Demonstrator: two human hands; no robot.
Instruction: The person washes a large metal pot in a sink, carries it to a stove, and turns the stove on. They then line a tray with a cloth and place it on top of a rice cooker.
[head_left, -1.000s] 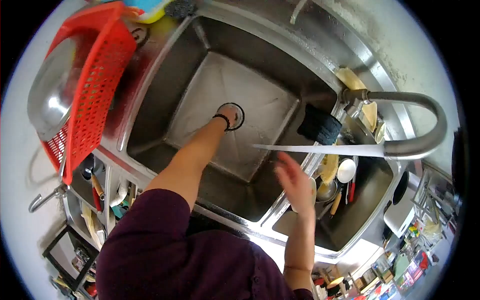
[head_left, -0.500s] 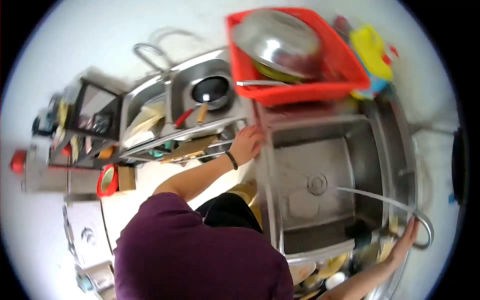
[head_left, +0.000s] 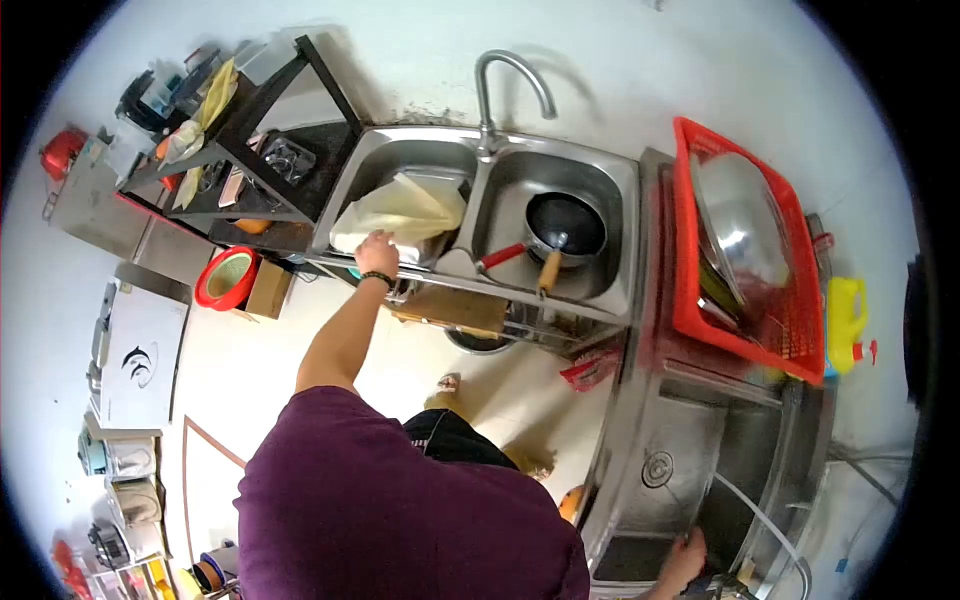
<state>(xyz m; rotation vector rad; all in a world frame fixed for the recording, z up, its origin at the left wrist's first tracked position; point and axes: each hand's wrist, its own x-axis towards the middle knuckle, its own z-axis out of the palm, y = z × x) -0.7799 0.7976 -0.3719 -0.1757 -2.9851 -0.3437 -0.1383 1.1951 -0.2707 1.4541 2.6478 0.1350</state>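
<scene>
1. Cream sheet (head_left: 405, 212), crumpled, lying in the left basin (head_left: 375, 160) of the double sink, spilling toward the front rim.
2. Left hand (head_left: 378, 250) down on the sheet's front edge, dark wristband showing; pinching or merely resting, cannot tell.
3. Right hand (head_left: 687, 558) low at the second sink (head_left: 640, 500), beside a thin water stream (head_left: 760, 520); fingers hidden, grip impossible to tell.
4. Black pan (head_left: 565, 225) in the neighbouring basin, with a red handle and a wooden one.
5. Red crate (head_left: 790, 330) holding a steel bowl (head_left: 745, 230); yellow bottle (head_left: 845, 310) just beside.
6. White box (head_left: 140, 360) far left, dark dolphin-like logo; lettering too small to read.

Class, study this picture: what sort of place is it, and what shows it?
Probably a kitchen washing-up area: a steel double sink, a black wok in one basin, and a red basket holding a metal bowl.
</scene>
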